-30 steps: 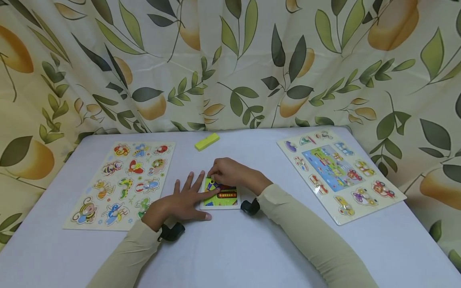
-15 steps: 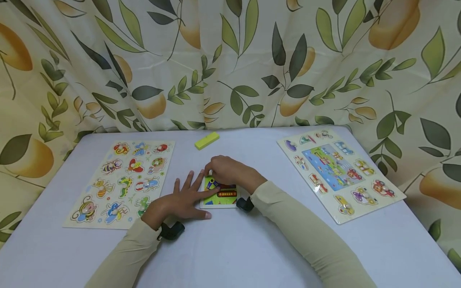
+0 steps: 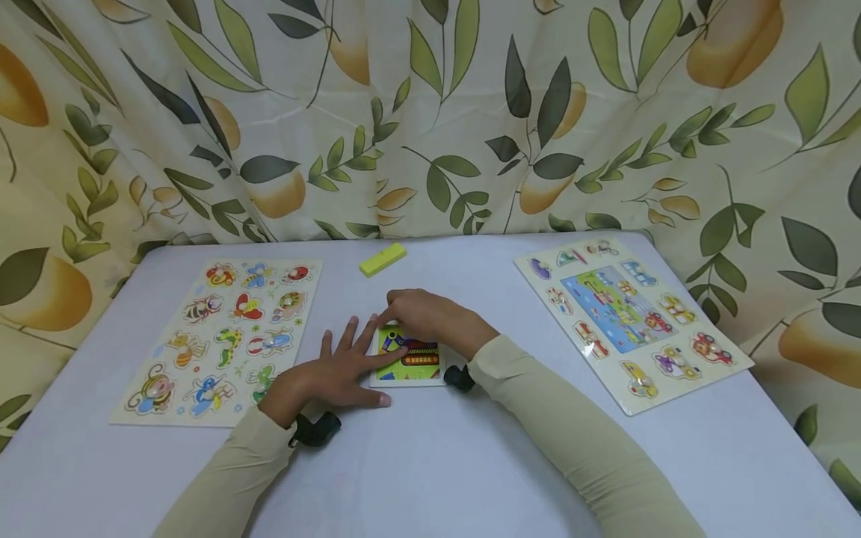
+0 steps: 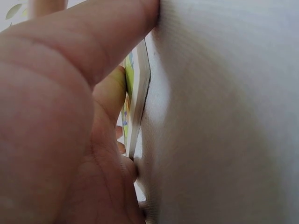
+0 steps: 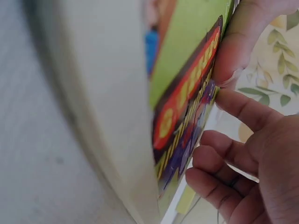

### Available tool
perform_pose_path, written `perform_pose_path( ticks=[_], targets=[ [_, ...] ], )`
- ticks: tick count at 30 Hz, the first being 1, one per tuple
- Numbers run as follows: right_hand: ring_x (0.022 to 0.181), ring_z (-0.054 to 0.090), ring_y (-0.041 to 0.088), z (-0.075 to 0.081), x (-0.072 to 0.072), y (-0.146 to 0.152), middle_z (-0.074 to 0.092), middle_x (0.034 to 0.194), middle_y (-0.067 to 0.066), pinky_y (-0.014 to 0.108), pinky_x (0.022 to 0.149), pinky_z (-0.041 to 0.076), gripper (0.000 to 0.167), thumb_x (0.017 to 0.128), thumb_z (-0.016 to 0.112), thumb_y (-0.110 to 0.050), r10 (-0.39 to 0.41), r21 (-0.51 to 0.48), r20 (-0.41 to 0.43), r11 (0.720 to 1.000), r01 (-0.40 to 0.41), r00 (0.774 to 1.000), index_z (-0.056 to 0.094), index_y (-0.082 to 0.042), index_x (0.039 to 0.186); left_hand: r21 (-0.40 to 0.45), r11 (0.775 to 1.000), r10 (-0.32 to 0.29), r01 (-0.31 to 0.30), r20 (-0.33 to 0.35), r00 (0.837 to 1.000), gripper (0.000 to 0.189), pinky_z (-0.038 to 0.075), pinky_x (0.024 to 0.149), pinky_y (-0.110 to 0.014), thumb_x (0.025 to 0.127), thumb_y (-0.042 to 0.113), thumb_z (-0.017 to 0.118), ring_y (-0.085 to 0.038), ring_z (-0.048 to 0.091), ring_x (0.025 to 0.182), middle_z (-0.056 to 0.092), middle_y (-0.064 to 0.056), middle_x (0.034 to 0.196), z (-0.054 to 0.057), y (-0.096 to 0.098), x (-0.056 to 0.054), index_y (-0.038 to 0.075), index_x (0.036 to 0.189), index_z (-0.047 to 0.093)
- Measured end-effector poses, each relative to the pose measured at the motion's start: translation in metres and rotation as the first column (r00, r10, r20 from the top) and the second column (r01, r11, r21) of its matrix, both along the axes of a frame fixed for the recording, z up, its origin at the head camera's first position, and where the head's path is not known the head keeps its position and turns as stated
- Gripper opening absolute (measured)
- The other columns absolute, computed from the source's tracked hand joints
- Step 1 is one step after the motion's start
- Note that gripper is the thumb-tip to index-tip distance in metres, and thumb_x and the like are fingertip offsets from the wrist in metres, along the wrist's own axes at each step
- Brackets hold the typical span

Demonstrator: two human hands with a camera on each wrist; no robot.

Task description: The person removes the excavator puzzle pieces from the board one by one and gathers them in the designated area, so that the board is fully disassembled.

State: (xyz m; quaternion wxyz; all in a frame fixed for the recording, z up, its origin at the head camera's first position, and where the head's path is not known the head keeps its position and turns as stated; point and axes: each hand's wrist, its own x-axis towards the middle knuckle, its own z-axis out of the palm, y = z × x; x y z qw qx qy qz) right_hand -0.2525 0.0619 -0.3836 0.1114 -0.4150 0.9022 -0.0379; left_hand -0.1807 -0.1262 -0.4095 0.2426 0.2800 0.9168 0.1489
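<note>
A small square picture puzzle with a red and purple digger on green lies mid-table in the head view. My left hand spreads its fingers at its left side, index finger across the picture and thumb on the cloth. In the left wrist view the puzzle's pale edge shows beyond that thumb. Over the puzzle's far side bends my right hand, fingers curled. In the right wrist view one of its fingertips meets the picture's far edge beside the left index finger; whether it pinches a piece I cannot tell.
A yellow-green block lies beyond the hands. At the left is a large insect puzzle board; at the right, a vehicle puzzle board. A leaf-patterned curtain hangs behind the white-covered table.
The right hand has shifted slightly left along the puzzle's far side, its fingers now nearer the far left corner. The left hand stays on the picture. The head view has tilted a little.
</note>
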Motion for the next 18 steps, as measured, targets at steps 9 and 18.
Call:
perform_pose_path(
  ticks=[9, 18],
  targets=[
    [0.099, 0.059, 0.016, 0.0012, 0.0034, -0.0025, 0.059, 0.117, 0.005, 0.028, 0.090, 0.049, 0.044, 0.093, 0.066, -0.004, 0.028, 0.091, -0.104, 0.996, -0.019, 0.994, 0.065, -0.026, 0.131, 0.005, 1.000, 0.007, -0.007, -0.002, 1.000, 0.076, -0.012, 0.101, -0.071, 0.086, 0.056, 0.064, -0.043, -0.021, 0.141, -0.012, -0.012, 0.161, 0.0017, -0.0018, -0.0009, 0.037, 0.152, 0.032],
    [0.096, 0.057, 0.018, -0.0055, 0.0088, -0.0012, 0.052, 0.120, 0.004, 0.032, 0.085, 0.050, 0.041, 0.096, 0.062, -0.010, -0.055, 0.082, 0.000, 0.995, 0.055, 0.998, 0.052, -0.030, 0.131, -0.040, 0.999, -0.008, 0.008, 0.002, 1.000, 0.078, -0.013, 0.101, -0.070, 0.087, 0.059, 0.061, -0.042, -0.024, 0.140, -0.015, -0.012, 0.161, 0.0010, 0.0008, 0.0017, 0.037, 0.154, 0.027]
  ],
)
